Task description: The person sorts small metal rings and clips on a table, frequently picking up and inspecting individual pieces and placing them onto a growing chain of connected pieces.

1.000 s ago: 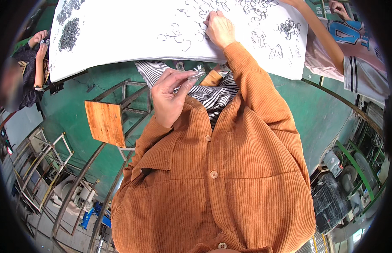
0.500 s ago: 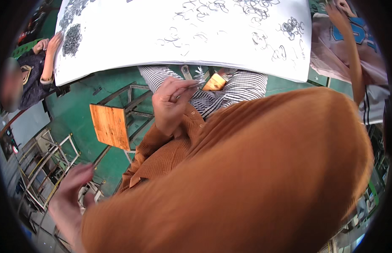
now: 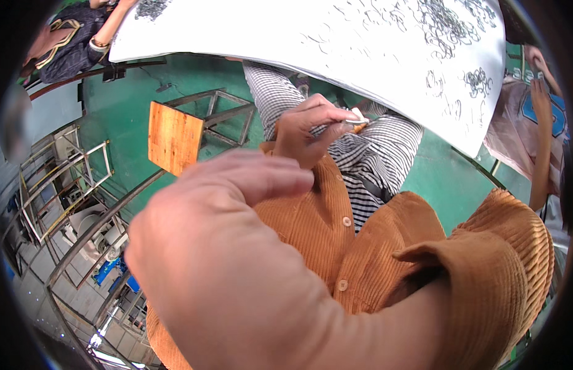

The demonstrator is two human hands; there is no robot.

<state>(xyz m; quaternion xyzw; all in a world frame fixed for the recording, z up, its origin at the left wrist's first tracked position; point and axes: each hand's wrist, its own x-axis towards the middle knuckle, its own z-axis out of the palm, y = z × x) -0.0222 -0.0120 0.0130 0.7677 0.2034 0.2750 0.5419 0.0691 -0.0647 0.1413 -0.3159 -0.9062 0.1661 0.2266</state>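
My left hand (image 3: 311, 126) is over my lap, closed in a pinch on a small whitish and metallic piece (image 3: 356, 116) that sticks out past the fingertips. It is too small to name. My right forearm crosses the view from the lower right. My right hand (image 3: 218, 182), smeared by motion, is nearer and to the left of the left hand. Its fingers look stretched out, and nothing shows in them. Beyond my striped trousers (image 3: 391, 145) a white-covered table (image 3: 268, 28) carries many dark thin curled strips (image 3: 446, 28), some in piles.
A wooden-topped stool (image 3: 173, 137) with a metal frame stands to the left on the green floor. Metal frames (image 3: 64, 185) are farther left. One person (image 3: 70, 43) sits at the far left of the table, another (image 3: 527, 126) at the right.
My right hand has swung from the lower left up toward my left hand, and its sleeve no longer covers the middle. The view has turned, so the table appears tilted. My left hand keeps its pinch.
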